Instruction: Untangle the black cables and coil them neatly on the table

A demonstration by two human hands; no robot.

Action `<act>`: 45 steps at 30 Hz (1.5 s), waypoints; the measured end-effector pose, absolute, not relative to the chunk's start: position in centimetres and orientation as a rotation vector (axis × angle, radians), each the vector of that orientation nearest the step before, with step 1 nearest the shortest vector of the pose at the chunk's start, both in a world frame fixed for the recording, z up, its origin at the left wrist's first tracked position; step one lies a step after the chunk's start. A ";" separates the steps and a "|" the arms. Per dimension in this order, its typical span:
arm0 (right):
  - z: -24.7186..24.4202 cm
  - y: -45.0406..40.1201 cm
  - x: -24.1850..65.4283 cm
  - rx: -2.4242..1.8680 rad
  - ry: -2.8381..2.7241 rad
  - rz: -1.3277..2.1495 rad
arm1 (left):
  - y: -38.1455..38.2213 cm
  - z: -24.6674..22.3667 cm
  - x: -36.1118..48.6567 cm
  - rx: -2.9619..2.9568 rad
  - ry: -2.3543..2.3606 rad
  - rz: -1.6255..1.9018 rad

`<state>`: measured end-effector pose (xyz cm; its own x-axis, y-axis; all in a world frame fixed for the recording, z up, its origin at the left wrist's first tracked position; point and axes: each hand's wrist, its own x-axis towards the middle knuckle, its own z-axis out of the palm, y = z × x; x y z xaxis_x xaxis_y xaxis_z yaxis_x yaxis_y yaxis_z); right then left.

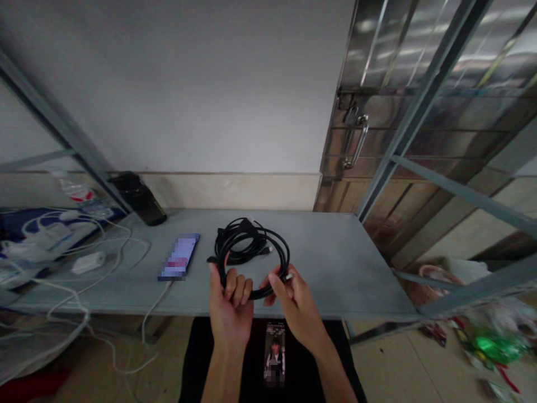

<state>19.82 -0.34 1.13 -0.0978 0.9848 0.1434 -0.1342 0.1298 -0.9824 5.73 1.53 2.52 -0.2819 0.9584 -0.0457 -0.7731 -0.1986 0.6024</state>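
Above the desk (344,268): one looped black cable (257,294), raised in both our hands.
Left hand (231,310): our fingers curled round the loop's near left side, apparently keeping the turns together.
Right hand (300,305): our thumb and fingers pinching the opposite side, likely steadying the ring; pale tip (289,276) beside them.
Second black coil (240,259): lying on the desk beyond, perhaps for easy reach; partly covered by our loop, contact uncertain.
Phone (180,256): screen blurred, unreadable to us.
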 end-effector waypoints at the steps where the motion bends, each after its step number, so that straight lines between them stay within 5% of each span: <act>1: 1.0 -0.2 19.7 -0.982 -1.260 1.203 | 1.7 2.5 5.7 0.473 0.680 1.771; 17: -3.9 17.9 17.3 -1.239 -1.662 0.809 | 12.9 -5.4 -4.2 1.749 1.998 1.528; 26: -8.5 18.2 16.9 -1.238 -1.834 0.510 | 13.3 -8.1 -4.6 1.893 1.943 1.485; 36: -7.0 15.7 15.7 -0.849 -2.356 0.113 | 13.3 -9.0 -5.0 2.010 1.997 1.261; 45: -6.4 15.7 15.4 -1.027 -2.593 -0.054 | 12.6 -7.9 -5.1 2.034 1.782 1.211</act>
